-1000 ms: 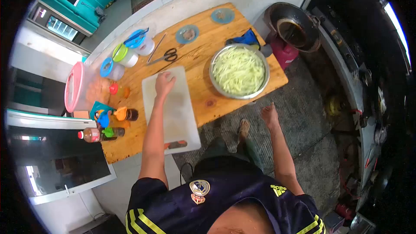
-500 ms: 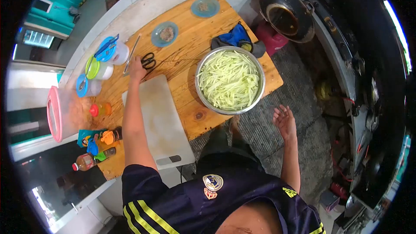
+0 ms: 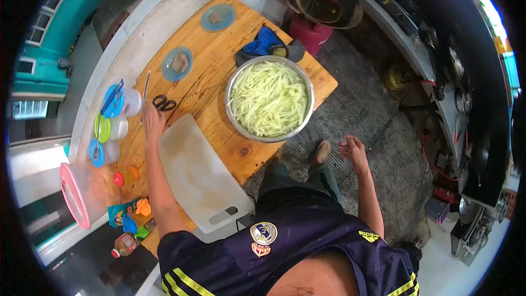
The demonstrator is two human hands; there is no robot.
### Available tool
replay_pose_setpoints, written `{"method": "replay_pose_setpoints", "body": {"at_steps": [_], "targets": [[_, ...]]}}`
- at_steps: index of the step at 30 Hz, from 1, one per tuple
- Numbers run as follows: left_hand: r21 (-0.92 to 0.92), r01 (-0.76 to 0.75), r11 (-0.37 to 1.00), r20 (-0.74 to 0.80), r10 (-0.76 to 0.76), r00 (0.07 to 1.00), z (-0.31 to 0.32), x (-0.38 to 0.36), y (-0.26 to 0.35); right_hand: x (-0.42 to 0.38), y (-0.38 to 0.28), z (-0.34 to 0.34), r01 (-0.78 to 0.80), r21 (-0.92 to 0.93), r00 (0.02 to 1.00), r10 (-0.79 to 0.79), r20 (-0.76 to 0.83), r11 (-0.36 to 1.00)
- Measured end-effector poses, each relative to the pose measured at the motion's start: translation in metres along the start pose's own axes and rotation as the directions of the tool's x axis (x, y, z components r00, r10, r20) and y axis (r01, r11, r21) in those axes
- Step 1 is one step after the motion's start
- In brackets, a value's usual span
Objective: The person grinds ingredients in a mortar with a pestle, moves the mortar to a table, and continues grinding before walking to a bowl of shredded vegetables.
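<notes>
At the left part of the wooden table (image 3: 241, 156), my left hand (image 3: 154, 119) reaches down beside black-handled scissors (image 3: 164, 102) and a long, thin metal tool (image 3: 146, 90); whether its fingers grip anything is unclear. A pale cutting board (image 3: 200, 172) lies just below that hand. My right hand (image 3: 353, 151) hangs over the floor, holding nothing, with its fingers apart. Between the hands, a metal bowl (image 3: 310, 111) is full of pale green shreds (image 3: 268, 98).
Two blue plates (image 3: 169, 71) (image 3: 217, 24) with small heaps stand at the back. Lidded tubs (image 3: 130, 102), a pink-lidded container (image 3: 74, 194) and bottles (image 3: 125, 244) line the left side. Behind the bowl lies a blue-grey cloth (image 3: 266, 41); a wok (image 3: 319, 0) is at the back right.
The view has turned and shifted, so the table and bowl appear further left. My left hand remains by the scissors and metal tool. My right hand is still raised over the floor.
</notes>
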State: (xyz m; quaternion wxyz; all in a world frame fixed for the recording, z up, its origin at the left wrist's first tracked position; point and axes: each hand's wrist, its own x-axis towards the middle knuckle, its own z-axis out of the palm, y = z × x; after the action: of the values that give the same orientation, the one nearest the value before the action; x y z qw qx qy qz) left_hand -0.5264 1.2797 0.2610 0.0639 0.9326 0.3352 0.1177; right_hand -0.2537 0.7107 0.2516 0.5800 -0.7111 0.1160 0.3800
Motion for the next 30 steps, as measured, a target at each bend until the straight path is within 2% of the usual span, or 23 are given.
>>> {"method": "replay_pose_setpoints", "body": {"at_steps": [2,3,4,6,7,9,11,12,13,14,15,16,17,18,20,21,23,25,27,28,29,30], "targets": [[-0.039,0.102,0.994,0.005,-0.102,0.995,-0.020,-0.006,0.030,-0.001,-0.003,-0.006,0.180,-0.163,0.980,-0.190,-0.051,0.970],[-0.012,0.062,0.998,0.015,-0.062,0.998,-0.040,-0.013,0.059,0.000,-0.002,-0.013,0.256,-0.246,0.957,-0.281,-0.073,0.935],[0.013,0.017,1.000,0.026,-0.017,1.000,-0.056,-0.025,0.089,0.009,0.009,-0.028,0.343,-0.414,0.914,-0.401,-0.058,0.843],[0.133,-0.162,0.978,0.012,0.162,0.987,-0.061,-0.060,0.130,-0.022,-0.021,-0.023,0.399,-0.546,0.868,-0.496,-0.036,0.737],[0.056,-0.189,0.980,0.083,0.184,0.980,-0.072,-0.073,0.165,-0.042,-0.037,-0.020,0.411,-0.609,0.841,-0.540,-0.035,0.678],[-0.050,-0.229,0.972,0.225,0.234,0.946,-0.077,-0.105,0.227,-0.070,-0.048,-0.033,0.451,-0.487,0.861,-0.509,0.015,0.748],[-0.137,-0.223,0.965,0.393,0.259,0.882,-0.072,-0.120,0.301,-0.103,-0.055,-0.054,0.483,-0.448,0.856,-0.512,0.064,0.752],[-0.188,-0.194,0.963,0.490,0.263,0.831,-0.073,-0.126,0.348,-0.117,-0.052,-0.070,0.534,-0.446,0.820,-0.569,0.066,0.718],[-0.217,-0.314,0.924,0.533,0.381,0.756,-0.063,-0.130,0.392,-0.130,-0.046,-0.087,0.582,-0.442,0.782,-0.619,0.075,0.682],[-0.242,-0.413,0.878,0.509,0.477,0.717,-0.051,-0.145,0.434,-0.141,-0.036,-0.105,0.627,-0.434,0.744,-0.663,0.088,0.646],[-0.417,-0.560,0.716,0.357,0.695,0.623,-0.020,-0.157,0.465,-0.153,-0.026,-0.127,0.635,-0.460,0.723,-0.687,0.071,0.621],[-0.372,-0.599,0.709,0.476,0.700,0.532,-0.012,-0.170,0.519,-0.165,-0.015,-0.151,0.637,-0.485,0.707,-0.705,0.058,0.599],[-0.360,-0.709,0.606,0.493,0.769,0.407,0.015,-0.186,0.561,-0.177,-0.001,-0.175,0.637,-0.514,0.688,-0.724,0.044,0.574],[-0.471,-0.714,0.517,0.462,0.835,0.300,0.017,-0.205,0.607,-0.177,0.025,-0.204,0.631,-0.585,0.652,-0.757,0.045,0.509],[-0.529,-0.752,0.392,0.499,0.861,0.098,0.033,-0.251,0.697,-0.195,0.068,-0.261,0.447,-0.662,0.741,-0.664,-0.103,0.602],[-0.553,-0.795,0.248,0.391,0.920,0.015,0.047,-0.276,0.731,-0.207,0.089,-0.287,0.336,-0.676,0.777,-0.599,-0.195,0.656],[-0.554,-0.827,0.094,0.298,0.950,-0.092,0.071,-0.328,0.795,-0.230,0.126,-0.345,0.279,-0.651,0.726,-0.599,-0.338,0.706],[-0.536,-0.844,0.024,0.415,0.878,-0.238,0.047,-0.368,0.866,-0.254,0.155,-0.396,0.145,-0.664,0.693,-0.554,-0.460,0.733],[-0.626,-0.777,-0.069,0.373,0.848,-0.376,0.047,-0.406,0.924,-0.276,0.180,-0.443,0.119,-0.613,0.646,-0.530,-0.550,0.781],[-0.685,-0.719,-0.122,0.332,0.825,-0.457,0.055,-0.426,0.948,-0.284,0.190,-0.461,0.090,-0.629,0.576,-0.556,-0.599,0.772],[-0.725,-0.672,-0.150,0.290,0.818,-0.496,0.063,-0.439,0.972,-0.288,0.195,-0.481,0.072,-0.595,0.591,-0.515,-0.621,0.800],[-0.712,-0.682,-0.168,0.325,0.782,-0.532,0.065,-0.452,0.996,-0.287,0.203,-0.498,0.038,-0.568,0.573,-0.484,-0.662,0.822]]}}
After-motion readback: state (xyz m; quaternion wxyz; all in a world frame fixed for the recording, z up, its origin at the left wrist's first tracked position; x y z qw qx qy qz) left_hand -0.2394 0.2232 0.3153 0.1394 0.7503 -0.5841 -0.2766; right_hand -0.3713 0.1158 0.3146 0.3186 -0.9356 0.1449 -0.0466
